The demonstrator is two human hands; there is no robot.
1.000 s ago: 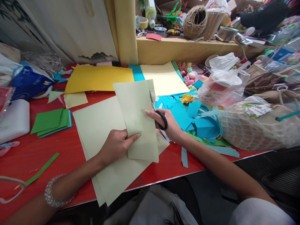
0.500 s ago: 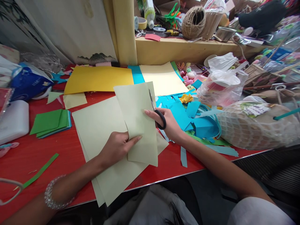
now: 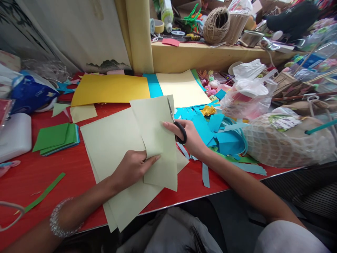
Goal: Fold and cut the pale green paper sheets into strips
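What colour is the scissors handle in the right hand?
The scissors handle is black; it shows best in the head view, in the right hand.

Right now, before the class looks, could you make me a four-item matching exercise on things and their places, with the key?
1. scissors
2. ball of twine
3. green cards
4. bracelet

A. on the ledge
B. around the left arm
C. in the right hand
D. left of the pale green sheets

Pairs: 1-C, 2-A, 3-D, 4-B
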